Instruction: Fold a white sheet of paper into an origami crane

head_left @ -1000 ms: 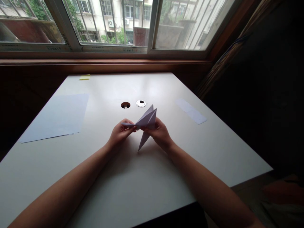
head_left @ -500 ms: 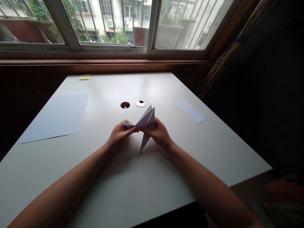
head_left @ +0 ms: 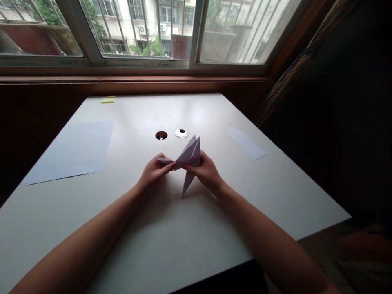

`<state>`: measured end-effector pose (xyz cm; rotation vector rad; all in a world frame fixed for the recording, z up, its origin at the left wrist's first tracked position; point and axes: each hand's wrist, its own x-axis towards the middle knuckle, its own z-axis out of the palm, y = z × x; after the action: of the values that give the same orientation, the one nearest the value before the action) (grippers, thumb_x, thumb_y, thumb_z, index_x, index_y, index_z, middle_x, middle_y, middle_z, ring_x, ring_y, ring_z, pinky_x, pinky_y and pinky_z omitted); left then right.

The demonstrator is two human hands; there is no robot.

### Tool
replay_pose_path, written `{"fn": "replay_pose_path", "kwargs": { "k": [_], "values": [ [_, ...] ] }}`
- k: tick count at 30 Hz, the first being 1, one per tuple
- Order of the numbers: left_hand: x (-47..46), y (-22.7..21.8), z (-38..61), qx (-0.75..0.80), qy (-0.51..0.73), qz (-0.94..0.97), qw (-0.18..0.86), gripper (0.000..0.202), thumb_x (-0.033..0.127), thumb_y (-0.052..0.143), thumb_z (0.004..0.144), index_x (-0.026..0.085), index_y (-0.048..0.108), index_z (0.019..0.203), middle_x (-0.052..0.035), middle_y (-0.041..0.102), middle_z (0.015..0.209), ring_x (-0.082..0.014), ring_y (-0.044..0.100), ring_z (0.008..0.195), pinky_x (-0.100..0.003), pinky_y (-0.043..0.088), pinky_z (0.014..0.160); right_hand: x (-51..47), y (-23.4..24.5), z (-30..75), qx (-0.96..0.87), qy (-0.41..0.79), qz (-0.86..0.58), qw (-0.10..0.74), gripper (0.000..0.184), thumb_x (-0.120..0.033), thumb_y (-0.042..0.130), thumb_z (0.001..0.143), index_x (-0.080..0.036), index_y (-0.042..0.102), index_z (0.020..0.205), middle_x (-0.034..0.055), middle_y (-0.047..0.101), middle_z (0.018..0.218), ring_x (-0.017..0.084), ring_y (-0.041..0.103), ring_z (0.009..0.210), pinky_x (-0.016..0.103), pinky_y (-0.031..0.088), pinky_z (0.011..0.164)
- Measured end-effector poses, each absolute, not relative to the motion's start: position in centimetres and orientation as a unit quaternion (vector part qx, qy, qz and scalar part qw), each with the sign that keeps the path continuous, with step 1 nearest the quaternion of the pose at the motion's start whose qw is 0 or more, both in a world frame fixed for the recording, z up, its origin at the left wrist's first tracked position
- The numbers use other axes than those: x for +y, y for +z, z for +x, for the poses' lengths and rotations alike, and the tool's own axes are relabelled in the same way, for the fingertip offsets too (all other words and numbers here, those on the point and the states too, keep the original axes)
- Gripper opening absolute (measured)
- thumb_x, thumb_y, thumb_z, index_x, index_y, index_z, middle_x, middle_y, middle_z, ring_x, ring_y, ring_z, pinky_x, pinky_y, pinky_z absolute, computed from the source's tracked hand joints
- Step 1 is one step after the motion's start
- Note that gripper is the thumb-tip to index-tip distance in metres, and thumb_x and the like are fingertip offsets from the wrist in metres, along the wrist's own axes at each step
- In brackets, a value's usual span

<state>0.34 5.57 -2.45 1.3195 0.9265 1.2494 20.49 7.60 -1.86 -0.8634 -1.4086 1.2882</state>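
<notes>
Between my two hands, above the middle of the white table (head_left: 171, 245), is a folded paper figure (head_left: 190, 155) of pale violet-white paper. Two sharp points stand up from it, a narrow strip sticks out to the left, and one long point hangs downward. My left hand (head_left: 155, 168) pinches the narrow left strip between thumb and fingers. Closed around the body at the right side is my right hand (head_left: 207, 169), its thumb pressed on the near face. The fingers behind the paper are partly hidden.
Pale paper sheets (head_left: 72, 151) lie at the left of the table, and a paper strip (head_left: 246, 143) at the right. A yellow slip (head_left: 108, 99) is near the far left corner. Beyond the figure are a round cable hole (head_left: 161, 135) and its metal cover (head_left: 181, 133).
The folded paper figure has shifted very slightly to the right, its lower point too. Both hands keep their hold on it.
</notes>
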Motion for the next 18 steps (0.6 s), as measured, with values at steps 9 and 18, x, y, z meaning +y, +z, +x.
{"fn": "replay_pose_path", "kwargs": {
  "k": [9,18],
  "values": [
    [5.39,-1.81,0.73,0.387,0.535,0.549,0.512,0.032,0.035,0.079,0.08,0.017,0.053,0.086,-0.0018,0.068,0.076,-0.0154,0.064,0.074,-0.028,0.048,0.069,7.5,-1.94,20.5,-0.575,0.547,-0.354,0.495,0.041,-0.037,0.085,0.069,-0.021,0.064,0.101,0.0035,0.07,0.095,0.021,0.065,0.089,0.039,0.054,0.082],
    [5.57,-1.93,0.86,0.384,0.518,0.542,0.538,0.038,0.034,0.084,0.075,0.017,0.052,0.089,-0.0013,0.069,0.073,-0.0155,0.067,0.072,-0.026,0.049,0.065,7.45,-1.85,20.57,-0.582,0.54,-0.357,0.492,0.039,-0.036,0.085,0.069,-0.02,0.064,0.098,0.0026,0.069,0.092,0.02,0.065,0.086,0.037,0.054,0.079]
  ]
}}
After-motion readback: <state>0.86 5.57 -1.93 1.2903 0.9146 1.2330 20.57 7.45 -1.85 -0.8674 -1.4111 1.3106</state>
